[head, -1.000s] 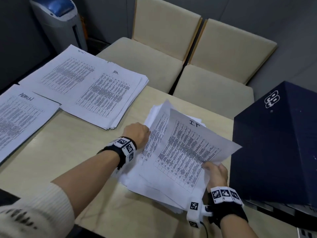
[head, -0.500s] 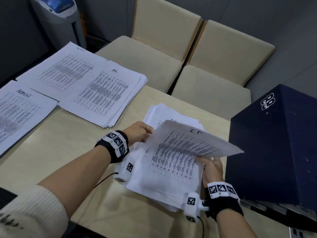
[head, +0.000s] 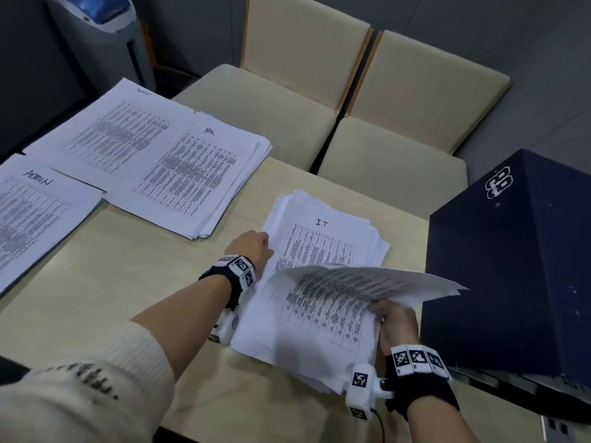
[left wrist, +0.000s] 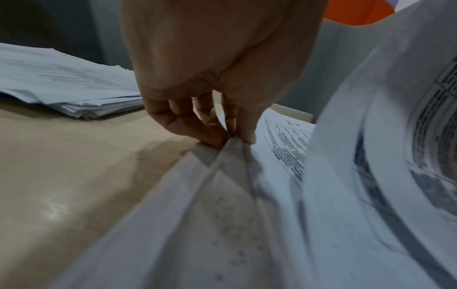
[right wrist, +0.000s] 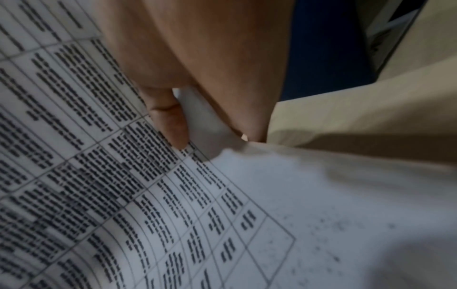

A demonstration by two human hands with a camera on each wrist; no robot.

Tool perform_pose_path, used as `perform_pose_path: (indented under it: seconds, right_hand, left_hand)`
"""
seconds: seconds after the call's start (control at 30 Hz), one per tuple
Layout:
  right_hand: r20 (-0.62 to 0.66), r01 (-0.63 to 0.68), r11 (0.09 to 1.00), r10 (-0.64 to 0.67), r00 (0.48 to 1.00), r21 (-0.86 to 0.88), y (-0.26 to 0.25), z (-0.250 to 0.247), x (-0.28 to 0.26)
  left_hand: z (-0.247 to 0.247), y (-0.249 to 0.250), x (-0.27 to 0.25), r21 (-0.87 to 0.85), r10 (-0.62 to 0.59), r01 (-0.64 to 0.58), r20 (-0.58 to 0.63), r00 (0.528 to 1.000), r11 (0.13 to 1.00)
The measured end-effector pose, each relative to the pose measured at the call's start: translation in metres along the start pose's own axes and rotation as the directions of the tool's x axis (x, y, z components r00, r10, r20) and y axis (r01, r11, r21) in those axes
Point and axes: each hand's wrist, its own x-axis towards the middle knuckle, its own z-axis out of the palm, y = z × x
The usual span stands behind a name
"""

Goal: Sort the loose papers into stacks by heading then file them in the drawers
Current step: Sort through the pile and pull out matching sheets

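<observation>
A loose stack of printed sheets headed "I.T" [head: 319, 244] lies on the table in front of me. My left hand [head: 265, 247] is at its left edge; in the left wrist view the left hand [left wrist: 230, 138] pinches the edges of a few sheets [left wrist: 222, 166]. My right hand [head: 380, 311] grips the right edge of a lifted sheet [head: 367, 282], which curls over above the stack's near half. In the right wrist view the thumb and a finger of my right hand [right wrist: 197, 140] pinch that printed sheet [right wrist: 123, 176]. The dark blue drawer unit [head: 511, 266] stands just right of it.
Sorted stacks lie at the left: one headed "HR" [head: 192, 167], one behind it [head: 121, 129], one headed "ADMIN" [head: 32, 212]. Two cream chairs [head: 271, 100] stand beyond the table's far edge. A grey and blue machine [head: 105, 36] is at the far left.
The sheet in my right hand has swung down and toward me, from tilted up to nearly flat, baring another "I.T" sheet on the stack. My left hand stayed at the left edge.
</observation>
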Motion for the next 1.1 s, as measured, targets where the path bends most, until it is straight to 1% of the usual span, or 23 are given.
perform_pose_path:
  seconds: [0.1,0.17,0.2,0.23,0.33,0.4,0.53,0.6,0.7,0.73,0.8,0.87,0.93,0.97,1.0,1.07,1.1]
  right_hand:
    - [0.027,0.057,0.998,-0.057,0.998,0.009,0.002,0.004,-0.002]
    - [0.021,0.066,0.998,-0.066,0.998,0.025,0.001,0.007,-0.003]
    - [0.003,0.057,0.998,-0.057,0.998,0.034,0.002,0.009,-0.004]
    - [-0.006,0.052,0.998,-0.051,0.999,0.040,0.002,0.010,-0.006]
    - [-0.007,0.020,0.997,-0.019,1.000,0.069,0.007,0.015,-0.005]
    - [-0.008,-0.024,0.993,0.026,1.000,0.118,0.012,0.016,-0.002]
    - [-0.014,-0.036,0.996,0.037,0.999,0.076,0.023,0.017,0.002]
    - [-0.001,-0.018,0.998,0.018,1.000,0.057,0.028,0.017,0.005]
    - [0.058,-0.043,0.999,0.042,0.997,0.006,0.031,0.016,0.010]
    - [0.076,-0.046,0.999,0.046,0.996,0.001,0.030,0.016,0.009]
    - [0.072,-0.052,0.997,0.049,0.996,0.053,0.024,0.016,0.008]
    - [0.022,-0.054,0.986,0.051,0.998,0.155,0.015,0.019,0.005]
    - [-0.033,-0.020,0.988,0.025,0.999,0.155,0.005,0.022,0.005]
    - [-0.053,-0.013,0.990,0.021,0.998,0.140,0.002,0.023,0.007]
    - [-0.073,-0.018,0.991,0.028,0.997,0.136,0.000,0.023,0.008]
    - [-0.103,-0.024,0.991,0.037,0.994,0.130,-0.004,0.025,0.009]
    - [-0.101,-0.017,0.991,0.031,0.994,0.136,-0.004,0.026,0.009]
  left_hand:
    - [-0.009,-0.003,0.000,0.037,-0.005,0.008,-0.074,0.997,0.999]
    - [-0.012,-0.002,-0.002,0.041,-0.001,0.007,-0.139,0.990,0.999]
    - [-0.012,0.002,-0.004,0.039,-0.005,0.011,-0.144,0.990,0.999]
    - [-0.010,0.006,-0.006,0.049,-0.019,0.025,-0.121,0.992,0.998]
    - [-0.005,0.024,-0.017,0.165,-0.082,0.078,0.020,0.996,0.983]
    - [-0.004,0.033,-0.021,0.170,-0.108,0.096,0.059,0.992,0.981]
    - [-0.013,0.037,-0.017,0.121,-0.100,0.091,0.067,0.993,0.988]
    - [-0.016,0.035,-0.014,0.056,-0.093,0.088,0.089,0.992,0.995]
    - [-0.015,0.030,-0.010,-0.072,-0.037,0.047,0.134,0.990,0.996]
    - [-0.016,0.028,-0.010,-0.110,-0.022,0.037,0.131,0.991,0.993]
    - [-0.019,0.020,-0.009,-0.145,0.024,-0.013,0.074,0.997,0.989]
    - [-0.028,0.012,-0.008,-0.032,0.092,-0.093,-0.027,0.995,0.995]
    - [-0.038,0.006,-0.007,0.099,0.178,-0.167,-0.117,0.977,0.981]
    - [-0.043,0.002,-0.007,0.176,0.208,-0.182,-0.144,0.967,0.967]
    - [-0.048,0.000,-0.009,0.266,0.232,-0.186,-0.155,0.960,0.946]
    - [-0.057,0.000,-0.015,0.440,0.277,-0.198,-0.124,0.953,0.876]
    - [-0.060,0.001,-0.018,0.481,0.299,-0.212,-0.110,0.948,0.851]
